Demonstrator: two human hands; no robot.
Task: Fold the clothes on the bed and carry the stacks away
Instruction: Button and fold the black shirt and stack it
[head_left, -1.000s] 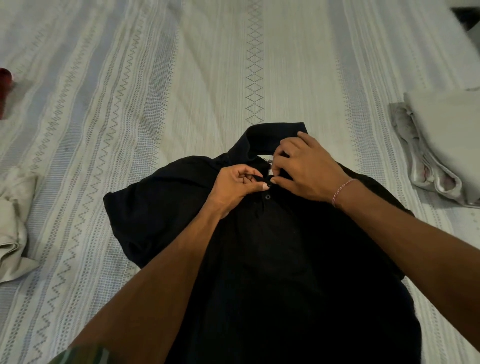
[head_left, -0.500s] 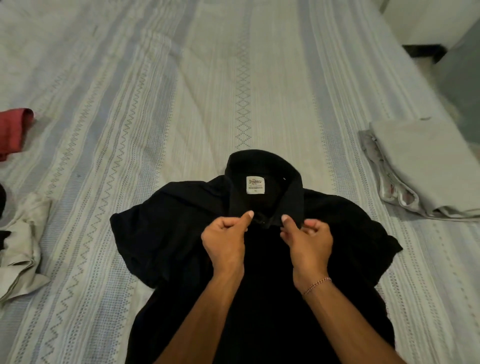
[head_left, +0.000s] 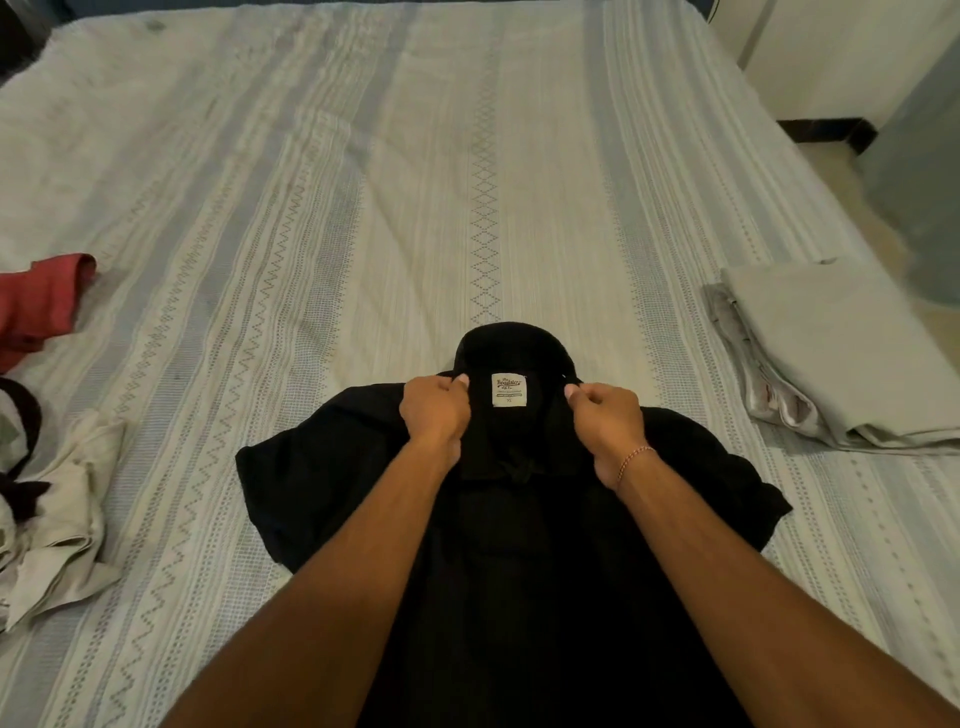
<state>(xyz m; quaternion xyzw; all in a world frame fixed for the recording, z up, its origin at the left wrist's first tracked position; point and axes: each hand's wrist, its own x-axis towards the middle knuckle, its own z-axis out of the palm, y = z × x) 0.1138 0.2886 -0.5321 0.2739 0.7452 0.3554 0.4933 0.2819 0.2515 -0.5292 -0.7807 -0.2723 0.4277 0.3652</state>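
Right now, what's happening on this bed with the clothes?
A person is working on a black short-sleeved collared shirt laid front-up on the striped bedspread. The left hand and the right hand each pinch one side of its collar, beside the white neck label. A folded stack of pale grey cloth lies to the right. Unfolded items wait on the left: a red garment and a crumpled cream one.

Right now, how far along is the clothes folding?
Done: a folded grey stack lies at the bed's right edge. In hand: the left hand and right hand grip the collar of a black shirt spread flat, not yet folded. Left: a crumpled cream garment and a red one at the left, and carrying stacks away.
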